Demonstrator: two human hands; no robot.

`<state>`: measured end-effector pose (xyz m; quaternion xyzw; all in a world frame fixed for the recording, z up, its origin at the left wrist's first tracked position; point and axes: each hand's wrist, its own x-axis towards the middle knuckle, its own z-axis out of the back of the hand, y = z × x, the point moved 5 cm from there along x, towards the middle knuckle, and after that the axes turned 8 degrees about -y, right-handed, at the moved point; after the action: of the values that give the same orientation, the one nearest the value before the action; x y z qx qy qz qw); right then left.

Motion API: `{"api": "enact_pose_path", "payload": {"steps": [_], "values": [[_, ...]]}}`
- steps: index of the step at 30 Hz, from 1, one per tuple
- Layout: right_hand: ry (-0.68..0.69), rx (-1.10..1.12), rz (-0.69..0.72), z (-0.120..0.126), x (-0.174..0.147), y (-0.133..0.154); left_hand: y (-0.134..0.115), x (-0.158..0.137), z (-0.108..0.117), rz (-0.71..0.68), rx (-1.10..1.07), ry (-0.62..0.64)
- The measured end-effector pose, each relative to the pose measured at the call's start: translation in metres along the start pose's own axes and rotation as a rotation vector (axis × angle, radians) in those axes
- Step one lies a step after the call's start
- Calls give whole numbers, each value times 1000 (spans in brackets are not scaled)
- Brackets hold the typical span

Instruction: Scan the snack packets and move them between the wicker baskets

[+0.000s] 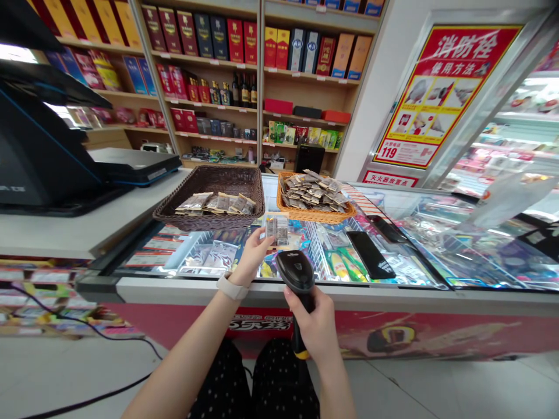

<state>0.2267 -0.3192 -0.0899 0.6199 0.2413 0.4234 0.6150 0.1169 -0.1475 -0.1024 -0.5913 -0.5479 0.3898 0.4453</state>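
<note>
Wrapped around the handle of a black barcode scanner (295,269) is my right hand (315,319). The scanner's head points forward, toward a small packet (276,230) with dark contents and a pale edge. My left hand (254,250) grips that packet by its left side, just above the freezer's glass top. A dark brown wicker basket (209,180) behind my left hand holds several similar packets (218,203). To its right, an orange wicker basket (321,216) carries a heap of the same kind of packets (313,190).
Two dark phones (371,254) lie on the glass-topped freezer (279,285) at the right. A checkout machine (48,128) stands on a white counter (52,238) at the left. Shelves (209,58) of boxes and bottles rise behind. A black cable (87,320) hangs at lower left.
</note>
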Motion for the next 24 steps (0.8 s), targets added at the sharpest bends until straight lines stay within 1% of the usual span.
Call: {"api": "enact_pose_path", "payload": {"steps": [3, 5, 7, 10, 12, 13, 15, 18, 21, 24], "values": [[-10, 23, -14, 0, 1, 2, -12, 2, -2, -108, 20, 26], [-4, 52, -14, -1, 1, 5, -29, 9, 1, -185, 71, 23], [13, 95, -7, -4, 2, 10, -56, 23, 9, -269, 157, -9], [49, 163, -6, -12, 1, 18, -101, 51, 28, -375, 325, -93], [74, 195, -1, -18, 0, 22, -125, 73, 42, -397, 447, -150], [89, 203, 4, -22, -1, 24, -132, 83, 47, -388, 517, -163], [118, 203, 13, -28, -4, 25, -138, 100, 54, -348, 698, -170], [158, 190, 17, -36, -7, 25, -135, 112, 57, -308, 1042, -207], [171, 184, 16, -37, -8, 23, -129, 110, 50, -351, 1357, -202], [168, 175, 16, -35, -6, 23, -127, 103, 43, -428, 1576, -186]]}}
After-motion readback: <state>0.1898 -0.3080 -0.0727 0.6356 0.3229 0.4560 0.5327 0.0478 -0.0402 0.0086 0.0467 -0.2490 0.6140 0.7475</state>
